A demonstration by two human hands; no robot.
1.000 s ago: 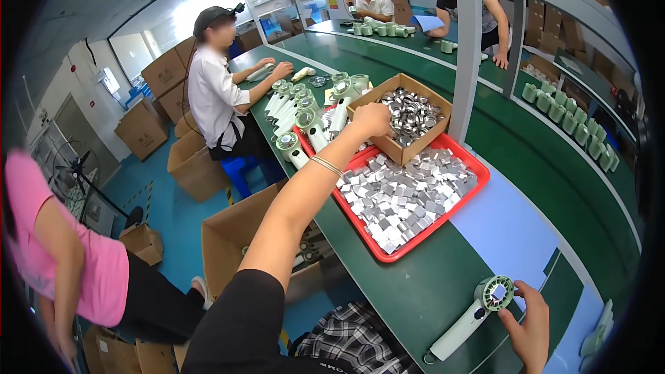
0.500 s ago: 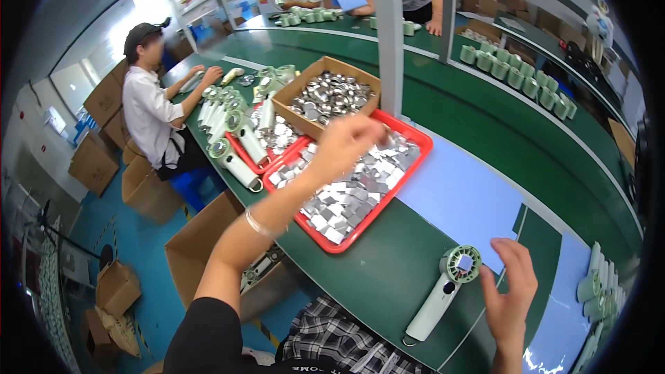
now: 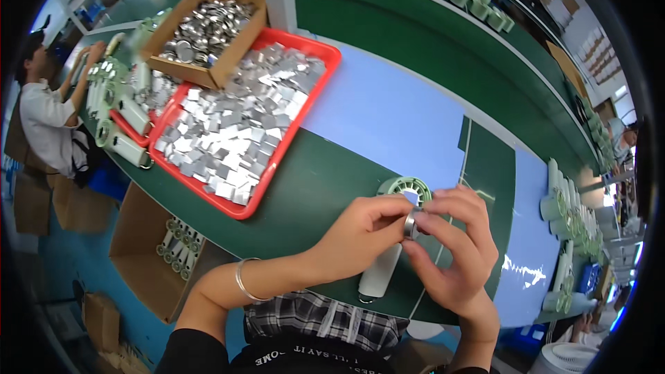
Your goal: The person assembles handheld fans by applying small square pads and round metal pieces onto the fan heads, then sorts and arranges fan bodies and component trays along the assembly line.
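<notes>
My left hand (image 3: 360,233) and my right hand (image 3: 458,249) meet over the green worktable. Between their fingertips they pinch a small round silver metal cap (image 3: 411,224), tilted on its edge. Just beneath lies a pale green handheld fan (image 3: 379,275), its handle toward me with a metal ring at the end. Its round slotted head (image 3: 405,185) shows behind my fingers, with a light square piece in the centre. My hands cover part of the handle.
A red tray (image 3: 278,158) of silver square pieces lies left, with a cardboard box (image 3: 181,72) of round metal caps at its far corner. Blue sheets (image 3: 388,121) cover part of the table. More fans (image 3: 569,221) line the right; a co-worker (image 3: 48,114) sits left.
My left hand has come from above the tray and box to the fan, where it meets my right hand on a metal cap. The right hand was open beside the fan; the view has swung right.
</notes>
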